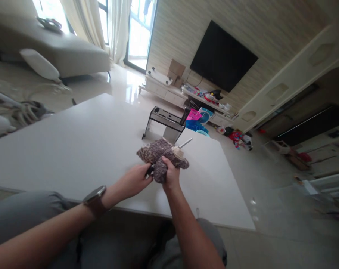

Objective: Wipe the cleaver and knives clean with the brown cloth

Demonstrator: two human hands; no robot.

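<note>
A fuzzy grey-brown plush object [162, 151] with several lobes is held above the near part of the white table [82, 134]. On its right side is a beige part [177, 152], and a thin silver rod [185, 143] sticks out up and to the right from there. My right hand [171, 172] is closed around the plush object's lower right, thumb on top. My left hand [138, 179], below a watch on the wrist, is closed at its lower left edge. Its fingers meet a small dark part [149, 170] whose kind I cannot make out.
A black-and-grey stand-like frame [166, 121] stands on the table just beyond the plush object. Behind the table are pink and blue plastic items [196, 117], a low TV cabinet [169, 93] and a wall-mounted television [224, 56]. A sofa [74, 56] is at the left.
</note>
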